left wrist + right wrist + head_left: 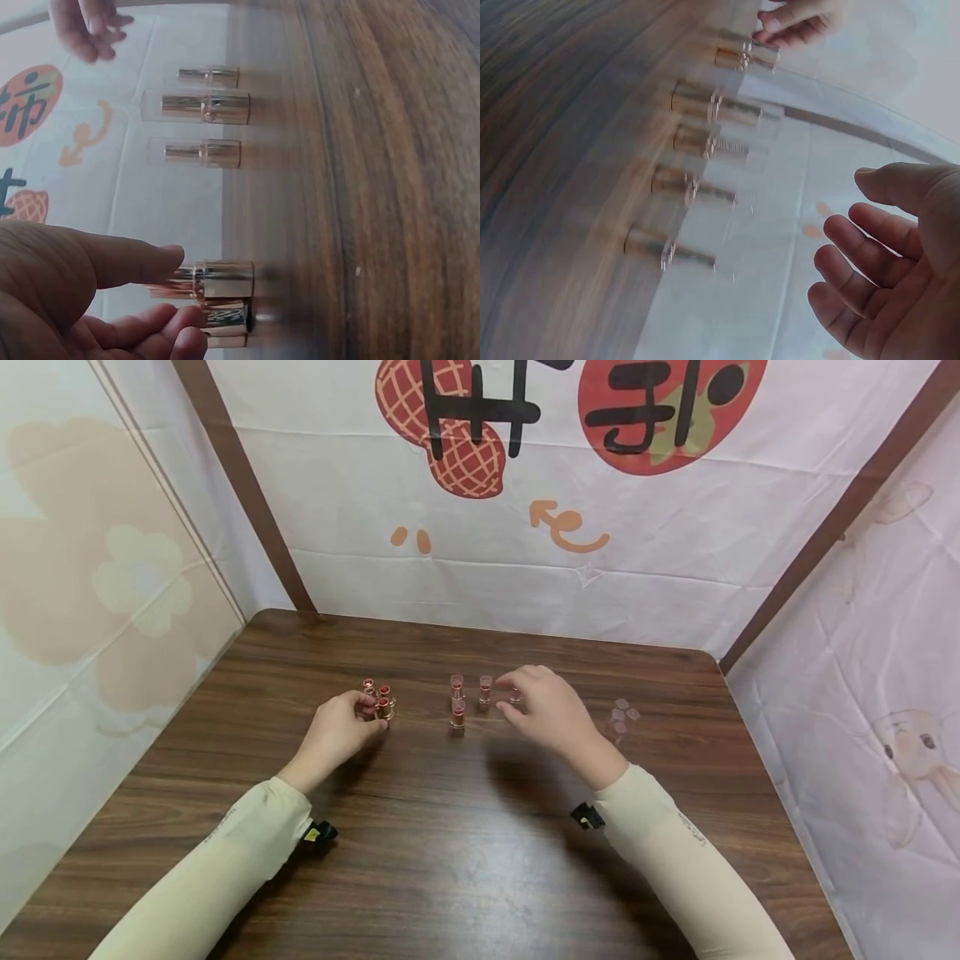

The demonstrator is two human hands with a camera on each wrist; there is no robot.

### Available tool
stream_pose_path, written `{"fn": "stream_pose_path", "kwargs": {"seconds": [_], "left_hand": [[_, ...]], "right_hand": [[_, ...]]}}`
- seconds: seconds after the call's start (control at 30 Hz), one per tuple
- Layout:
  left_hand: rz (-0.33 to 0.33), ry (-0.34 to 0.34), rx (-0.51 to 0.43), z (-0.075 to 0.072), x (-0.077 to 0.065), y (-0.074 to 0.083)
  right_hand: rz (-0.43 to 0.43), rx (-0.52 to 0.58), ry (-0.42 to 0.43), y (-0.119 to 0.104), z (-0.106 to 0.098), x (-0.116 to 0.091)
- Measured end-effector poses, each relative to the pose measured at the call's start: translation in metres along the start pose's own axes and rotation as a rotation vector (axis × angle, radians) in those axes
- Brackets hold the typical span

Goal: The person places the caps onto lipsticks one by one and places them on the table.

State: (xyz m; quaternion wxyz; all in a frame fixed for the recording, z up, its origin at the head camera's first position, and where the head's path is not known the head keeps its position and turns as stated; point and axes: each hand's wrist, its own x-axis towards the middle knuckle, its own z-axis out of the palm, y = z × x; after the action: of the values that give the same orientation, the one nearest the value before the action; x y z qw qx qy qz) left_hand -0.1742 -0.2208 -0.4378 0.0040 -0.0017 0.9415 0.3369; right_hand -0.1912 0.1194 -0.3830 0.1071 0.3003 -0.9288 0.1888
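Observation:
Several small gold lipstick tubes stand upright. My left hand (345, 727) is at a tight cluster of them with red tops on the left. Its thumb and curled fingers close around the front lipstick tube (227, 280); the fingertips partly hide a neighbouring tube (225, 319). My right hand (551, 706) hovers by the separate tubes, thumb and fingers spread, holding nothing. Those tubes have clear upper parts: one in front (458, 717), one behind it (457, 688), one to the right (485, 690). Another tube (515, 695) shows between the right hand's thumb and fingers, without visible contact.
Small clear pieces (619, 714) lie on the brown wooden table (450, 860), right of the right hand. Printed white cloth (337, 468) hangs along the back and both sides. Black straps (587, 816) are at the wrists.

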Motion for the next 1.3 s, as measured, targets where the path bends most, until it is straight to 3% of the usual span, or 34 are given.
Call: {"fn": "stream_pose_path", "kwargs": {"seconds": [0.27, 0.67, 1.07, 1.3], "left_hand": [[-0.051, -0.046, -0.035, 0.005, 0.005, -0.007], [-0.066, -0.021, 0.032, 0.009, 0.010, -0.010], [-0.088, -0.010, 0.052, 0.012, 0.011, -0.010], [-0.109, -0.039, 0.054, 0.015, 0.014, -0.013]], "right_hand": [[0.134, 0.014, 0.046, 0.026, -0.023, -0.025], [0.290, 0.019, 0.040, 0.056, -0.044, -0.048], [0.414, 0.006, -0.019, 0.074, -0.049, -0.064], [0.557, -0.071, -0.055, 0.077, -0.049, -0.074]]}}
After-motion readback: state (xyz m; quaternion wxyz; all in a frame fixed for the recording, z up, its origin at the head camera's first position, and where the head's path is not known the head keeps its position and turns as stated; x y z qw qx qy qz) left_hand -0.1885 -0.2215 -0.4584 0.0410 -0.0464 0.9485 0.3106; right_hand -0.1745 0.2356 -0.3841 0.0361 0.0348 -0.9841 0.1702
